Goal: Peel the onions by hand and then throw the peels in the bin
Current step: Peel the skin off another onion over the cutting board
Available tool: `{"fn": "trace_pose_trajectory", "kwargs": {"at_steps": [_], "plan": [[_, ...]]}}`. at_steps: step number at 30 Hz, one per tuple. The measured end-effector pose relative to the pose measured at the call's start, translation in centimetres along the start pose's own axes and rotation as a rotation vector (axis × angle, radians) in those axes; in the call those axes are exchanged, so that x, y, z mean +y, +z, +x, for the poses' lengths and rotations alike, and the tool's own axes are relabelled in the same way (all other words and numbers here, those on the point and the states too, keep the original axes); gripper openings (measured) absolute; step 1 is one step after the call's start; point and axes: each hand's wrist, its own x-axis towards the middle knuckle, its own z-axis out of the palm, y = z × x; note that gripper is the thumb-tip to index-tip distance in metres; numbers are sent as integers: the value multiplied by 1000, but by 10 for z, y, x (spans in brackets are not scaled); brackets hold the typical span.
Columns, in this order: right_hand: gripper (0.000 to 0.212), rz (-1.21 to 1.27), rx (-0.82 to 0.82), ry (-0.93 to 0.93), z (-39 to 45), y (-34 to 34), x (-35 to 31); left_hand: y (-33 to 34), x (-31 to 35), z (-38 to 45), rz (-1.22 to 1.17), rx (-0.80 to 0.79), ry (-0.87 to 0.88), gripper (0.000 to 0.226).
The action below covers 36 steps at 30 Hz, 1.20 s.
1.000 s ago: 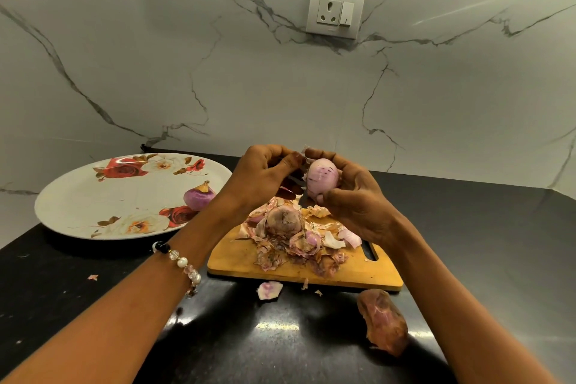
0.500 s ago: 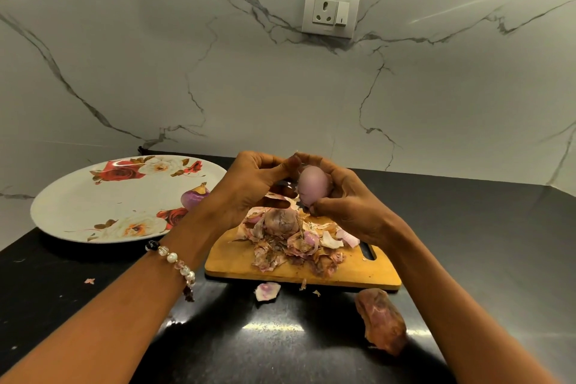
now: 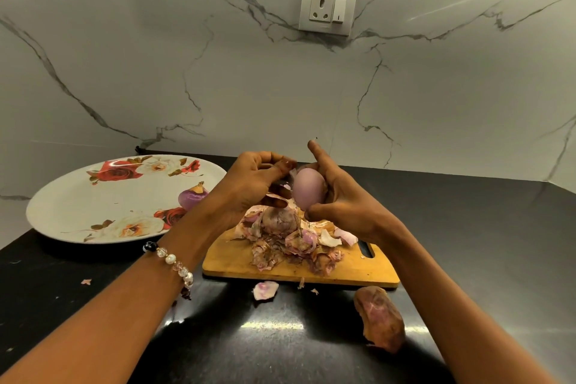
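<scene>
The right hand (image 3: pixel 339 206) cradles a nearly bare onion (image 3: pixel 308 190); the left hand (image 3: pixel 252 184) pinches a peel strip (image 3: pixel 288 164). Peeling continues; next, drop it onto the board's peel pile (image 3: pixel 296 246).

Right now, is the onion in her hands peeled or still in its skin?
Almost peeled: the onion in the right hand shows smooth pale flesh, while the left hand pinches a skin strip.
</scene>
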Motion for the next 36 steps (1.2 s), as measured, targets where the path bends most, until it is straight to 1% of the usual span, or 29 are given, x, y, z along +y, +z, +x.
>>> {"fn": "trace_pose_trajectory", "kwargs": {"at_steps": [2,4,7,10,11,12,14,15,16,18,21,24,28,31,34,36], "plan": [[114,-2,4,1,0,-1,0,-3,3,-1,-29,-1,27,22],[117,-6,6,-2,1,-2,2,-2,4,-2,-3,3,31,25],[120,-3,3,0,2,-1,3,0,3,-3,9,53,13,18],[122,4,17,-3,2,0,3,-1,1,0,50,64,12,13],[122,7,27,-6,2,0,2,0,-1,0,105,77,26,12],[121,7,42,-11,3,0,3,2,-3,0,215,115,63,11],[119,-11,77,-18,4,1,3,3,-5,0,504,273,175,15],[117,-25,98,-21,5,1,4,2,-5,0,597,346,223,17],[114,-41,120,-25,6,0,4,-1,-4,1,624,381,249,17],[108,-71,162,-35,7,-2,6,-8,-3,3,596,346,259,15],[96,-60,198,-24,6,-2,5,-11,-1,4,546,244,304,25],[87,-107,210,-25,6,0,5,-7,4,2,516,230,403,19],[85,-127,222,-30,6,0,4,-6,6,-1,520,142,507,17],[84,-149,218,-52,6,1,3,-4,4,0,616,81,582,14],[83,-212,203,-85,6,2,2,-5,2,1,695,68,620,14],[85,-238,198,-105,6,3,2,-6,1,1,697,72,636,13]]}}
